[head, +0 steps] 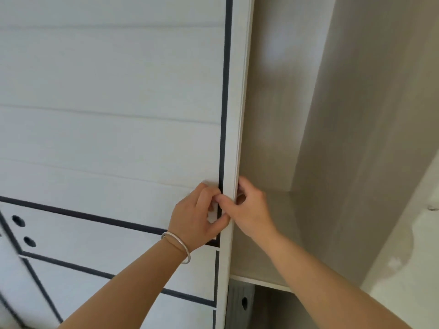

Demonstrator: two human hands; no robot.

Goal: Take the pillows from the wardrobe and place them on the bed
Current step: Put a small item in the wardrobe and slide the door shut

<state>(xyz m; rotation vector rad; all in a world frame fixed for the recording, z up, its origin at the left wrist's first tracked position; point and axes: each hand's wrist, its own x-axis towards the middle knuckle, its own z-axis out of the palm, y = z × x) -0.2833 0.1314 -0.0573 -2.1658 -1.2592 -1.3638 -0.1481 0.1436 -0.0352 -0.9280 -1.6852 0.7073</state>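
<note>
A white sliding wardrobe door [114, 119] with dark trim lines fills the left of the view. Its right edge [231, 143] stands beside an open compartment. My left hand [198, 214], with a silver bangle on the wrist, presses its fingers against the door's front next to the edge. My right hand [249, 210] curls around the door edge from the inside. A beige shelf [261, 279] shows inside the wardrobe. No pillow and no bed are in view.
The wardrobe's beige inner walls [344, 138] run up the right side. A second door panel with round holes [21, 231] lies at the lower left. A grey ribbed item [240, 302] sits under the shelf. A pale wall [408, 269] shows at far right.
</note>
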